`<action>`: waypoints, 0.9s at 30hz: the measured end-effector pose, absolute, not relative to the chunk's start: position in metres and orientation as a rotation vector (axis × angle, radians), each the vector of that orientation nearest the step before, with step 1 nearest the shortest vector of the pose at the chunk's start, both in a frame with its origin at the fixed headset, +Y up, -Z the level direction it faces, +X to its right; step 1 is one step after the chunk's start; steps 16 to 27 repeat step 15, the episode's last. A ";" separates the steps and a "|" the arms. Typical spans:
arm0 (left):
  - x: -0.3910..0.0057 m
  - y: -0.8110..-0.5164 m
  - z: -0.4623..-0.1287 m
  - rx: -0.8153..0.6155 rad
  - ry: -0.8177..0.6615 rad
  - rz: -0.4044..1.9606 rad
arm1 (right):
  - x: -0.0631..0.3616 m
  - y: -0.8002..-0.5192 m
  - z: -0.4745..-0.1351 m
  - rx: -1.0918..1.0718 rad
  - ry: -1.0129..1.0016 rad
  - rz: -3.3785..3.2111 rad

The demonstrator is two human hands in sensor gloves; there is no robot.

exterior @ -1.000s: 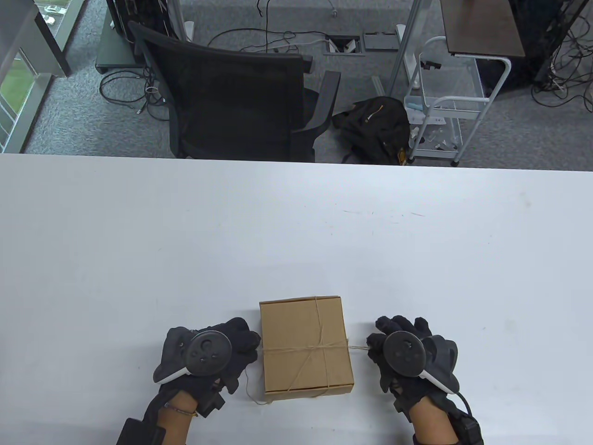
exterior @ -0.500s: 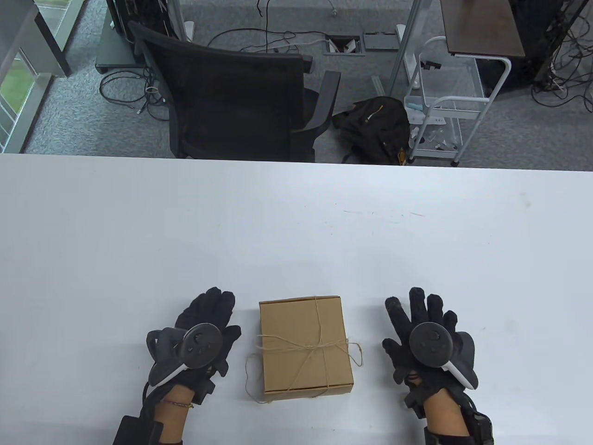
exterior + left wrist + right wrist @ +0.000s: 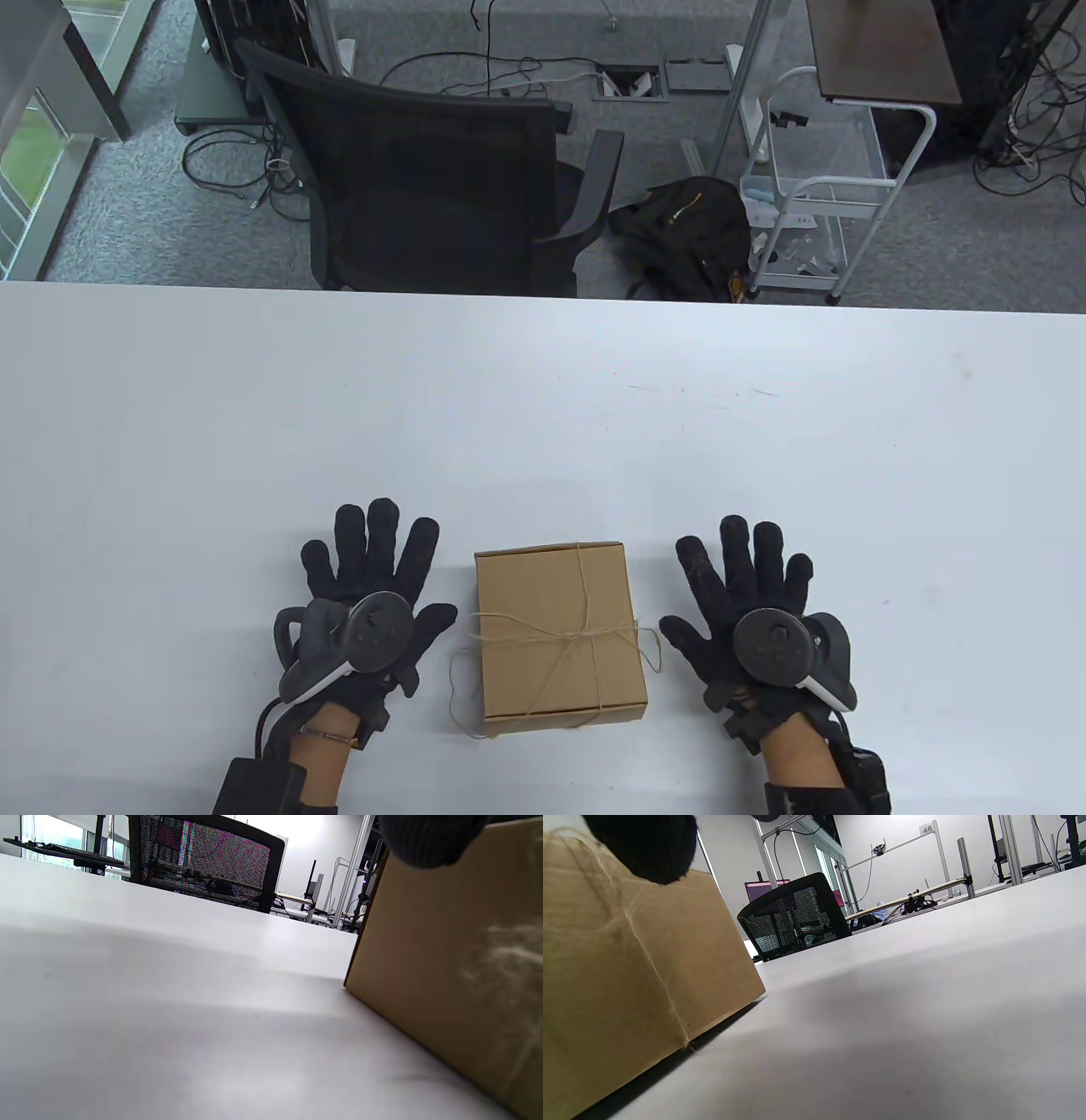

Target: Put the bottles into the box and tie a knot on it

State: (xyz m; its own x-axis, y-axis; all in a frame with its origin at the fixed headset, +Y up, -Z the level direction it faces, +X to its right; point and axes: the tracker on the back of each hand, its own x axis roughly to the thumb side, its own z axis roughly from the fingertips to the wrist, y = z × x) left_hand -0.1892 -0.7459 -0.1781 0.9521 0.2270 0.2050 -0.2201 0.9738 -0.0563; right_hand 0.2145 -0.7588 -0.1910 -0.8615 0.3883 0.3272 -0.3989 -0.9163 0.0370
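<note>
The white table (image 3: 543,407) carried a closed cardboard box (image 3: 560,641) bound crosswise with twine (image 3: 585,632), whose loose ends trailed onto the tabletop at both sides of the box. The left hand (image 3: 369,594) lay flat, fingers spread, just left of the box, and the right hand (image 3: 747,603) lay the same way just right of it.

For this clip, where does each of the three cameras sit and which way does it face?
Table view: above, looking down at the table; left hand and right hand lie flat, flanking the box.
Left wrist view: at tabletop height left of the box, facing the chair; a fingertip shows.
Right wrist view: low, right of the box; a fingertip shows.
Shared: box, twine, chair.
</note>
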 end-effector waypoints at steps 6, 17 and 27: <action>-0.186 -0.747 -0.176 -0.039 -0.224 0.214 | 0.213 -0.760 -0.190 0.447 -0.016 2.700; -0.186 -0.748 -0.176 -0.054 -0.220 0.228 | 0.212 -0.761 -0.190 0.419 0.028 2.692; -0.186 -0.748 -0.176 -0.054 -0.220 0.228 | 0.212 -0.761 -0.190 0.419 0.028 2.692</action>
